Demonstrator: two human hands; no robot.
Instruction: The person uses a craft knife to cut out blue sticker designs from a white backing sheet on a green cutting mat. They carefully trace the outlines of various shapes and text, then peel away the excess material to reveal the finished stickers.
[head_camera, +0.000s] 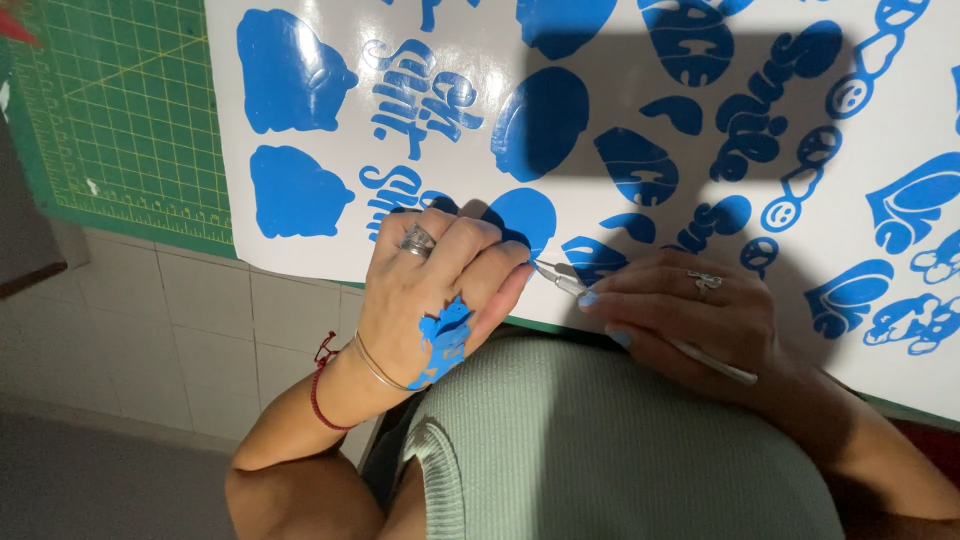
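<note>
Left hand (430, 290) pressed flat, fingers together, on near edge of white sheet (600, 130) covered in blue stickers (290, 75). Blue scraps (443, 340) stuck to back of hand. Right hand (690, 305) pinches slim knife (640, 325), blade tip at sheet edge just beside left fingertips. Sheet lies on green cutting mat (120, 110). Tiled floor (200, 310) below.

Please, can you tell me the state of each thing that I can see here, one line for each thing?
Left hand: pressed flat on the sheet, blue scraps stuck to its back.
Right hand: closed around the weeding tool.
Weeding tool: held low, tip at the sheet near the left fingertips.
White sheet: lying flat, blue shapes on it.
Green cutting mat: flat under the sheet.
</note>
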